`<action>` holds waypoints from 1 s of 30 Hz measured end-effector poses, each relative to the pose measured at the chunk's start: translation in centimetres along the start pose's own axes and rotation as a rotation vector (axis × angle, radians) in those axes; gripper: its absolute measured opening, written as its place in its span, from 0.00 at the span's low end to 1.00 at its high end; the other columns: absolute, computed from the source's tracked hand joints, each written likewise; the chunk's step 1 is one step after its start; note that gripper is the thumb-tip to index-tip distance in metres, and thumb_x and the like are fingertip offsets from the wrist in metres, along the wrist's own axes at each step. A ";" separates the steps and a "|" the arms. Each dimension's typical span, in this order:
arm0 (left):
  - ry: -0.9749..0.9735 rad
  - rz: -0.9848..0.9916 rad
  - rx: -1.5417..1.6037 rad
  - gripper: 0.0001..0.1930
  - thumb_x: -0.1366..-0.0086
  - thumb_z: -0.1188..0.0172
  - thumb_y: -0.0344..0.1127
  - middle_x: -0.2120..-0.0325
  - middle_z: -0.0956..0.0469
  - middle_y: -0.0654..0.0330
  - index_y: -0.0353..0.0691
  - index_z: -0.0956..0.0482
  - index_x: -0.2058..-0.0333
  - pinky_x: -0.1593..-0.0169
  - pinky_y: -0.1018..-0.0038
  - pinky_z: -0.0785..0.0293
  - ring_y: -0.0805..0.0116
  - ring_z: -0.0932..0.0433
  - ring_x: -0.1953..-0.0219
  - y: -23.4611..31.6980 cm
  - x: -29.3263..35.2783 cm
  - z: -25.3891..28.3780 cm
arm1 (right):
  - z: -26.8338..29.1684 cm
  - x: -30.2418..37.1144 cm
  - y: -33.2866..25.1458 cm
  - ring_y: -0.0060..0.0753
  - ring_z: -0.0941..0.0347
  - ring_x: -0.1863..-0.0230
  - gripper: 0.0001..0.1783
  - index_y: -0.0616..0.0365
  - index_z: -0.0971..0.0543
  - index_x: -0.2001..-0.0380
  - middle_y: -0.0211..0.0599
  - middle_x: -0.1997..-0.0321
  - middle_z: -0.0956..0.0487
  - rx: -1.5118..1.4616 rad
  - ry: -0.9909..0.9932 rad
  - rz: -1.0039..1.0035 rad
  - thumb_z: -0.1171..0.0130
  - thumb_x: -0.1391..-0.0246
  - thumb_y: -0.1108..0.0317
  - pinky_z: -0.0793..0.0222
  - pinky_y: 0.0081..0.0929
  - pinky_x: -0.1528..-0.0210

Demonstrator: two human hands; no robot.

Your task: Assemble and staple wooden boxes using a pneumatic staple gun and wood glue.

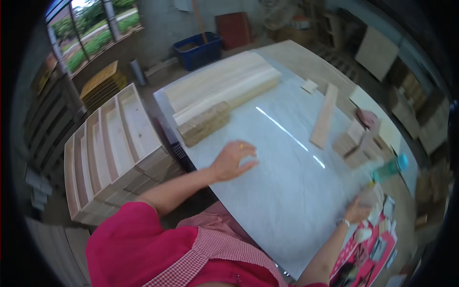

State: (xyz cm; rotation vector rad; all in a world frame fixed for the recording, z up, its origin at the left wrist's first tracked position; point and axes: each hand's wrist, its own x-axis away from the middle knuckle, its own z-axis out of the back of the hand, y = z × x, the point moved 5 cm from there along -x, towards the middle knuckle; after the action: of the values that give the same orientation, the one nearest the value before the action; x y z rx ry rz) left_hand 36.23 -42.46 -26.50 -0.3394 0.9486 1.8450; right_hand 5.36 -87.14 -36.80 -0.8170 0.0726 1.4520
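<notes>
My left hand (233, 160) hovers over the white marble-look tabletop (282, 191), fingers loosely curled, holding nothing, just in front of the stack of long pale wooden boards (224, 91). My right hand (359, 206) is at the table's right edge, closed around a small pale object (370, 195) that is too blurred to name. A teal plastic bottle (389, 169) lies just beyond that hand.
A loose wooden slat (325, 115) and small wood offcuts (356, 143) lie on the table's right side. Stacked open wooden crates (110, 148) stand on the floor at left. A blue bin (198, 50) sits behind. A red cloth with small items (375, 246) lies at lower right.
</notes>
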 end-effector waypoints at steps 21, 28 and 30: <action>-0.636 0.609 -0.622 0.27 0.47 0.36 0.49 0.61 0.19 0.45 0.33 0.21 0.55 0.51 0.60 0.26 0.49 0.20 0.56 -22.0 -15.6 6.0 | 13.6 10.0 -1.3 0.45 0.34 0.41 0.44 0.61 0.42 0.34 0.51 0.38 0.33 -0.553 -0.242 0.188 0.32 0.50 0.67 0.36 0.40 0.41; -0.138 0.469 -0.586 0.15 0.41 0.52 0.36 0.66 0.19 0.44 0.35 0.19 0.64 0.54 0.57 0.26 0.46 0.21 0.59 -18.9 -15.3 10.5 | 17.8 15.7 -1.7 0.43 0.35 0.40 0.44 0.59 0.45 0.33 0.49 0.35 0.36 -0.642 -0.414 0.252 0.34 0.50 0.71 0.35 0.39 0.43; -0.105 0.397 -0.562 0.15 0.40 0.54 0.35 0.67 0.19 0.43 0.35 0.19 0.66 0.55 0.56 0.27 0.46 0.21 0.60 -16.7 -14.6 11.3 | 18.9 17.0 -1.7 0.43 0.35 0.39 0.44 0.59 0.45 0.32 0.49 0.35 0.37 -0.694 -0.463 0.276 0.35 0.51 0.73 0.35 0.39 0.43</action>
State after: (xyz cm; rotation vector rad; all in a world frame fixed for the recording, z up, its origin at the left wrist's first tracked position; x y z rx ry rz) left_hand 59.49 -40.30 -17.95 -0.4059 0.4256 2.4626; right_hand 1.72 -62.62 -30.87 -1.0218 -0.7294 1.9299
